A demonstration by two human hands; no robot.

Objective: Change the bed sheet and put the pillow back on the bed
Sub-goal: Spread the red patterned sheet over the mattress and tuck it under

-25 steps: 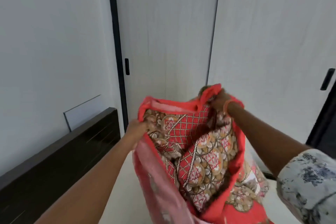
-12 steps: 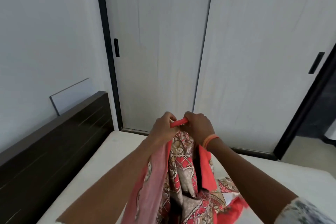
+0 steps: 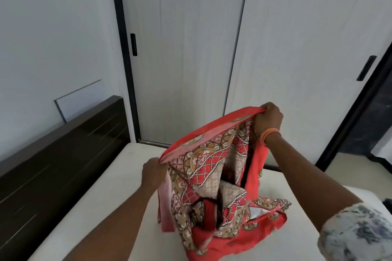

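- Sheet (image 3: 212, 176), one, red patterned, hangs over the bare mattress (image 3: 118, 176).
- Left hand (image 3: 153, 172) at 9 o'clock: fingers curled, pinching its edge.
- Right hand (image 3: 268, 118) at 1 o'clock: fingers clenched round the same edge.

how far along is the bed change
Done: the mattress lies bare, so the old sheet looks off. In hand: left hand and right hand grip the red patterned sheet by its edge. Left: spreading it; no pillow in view.
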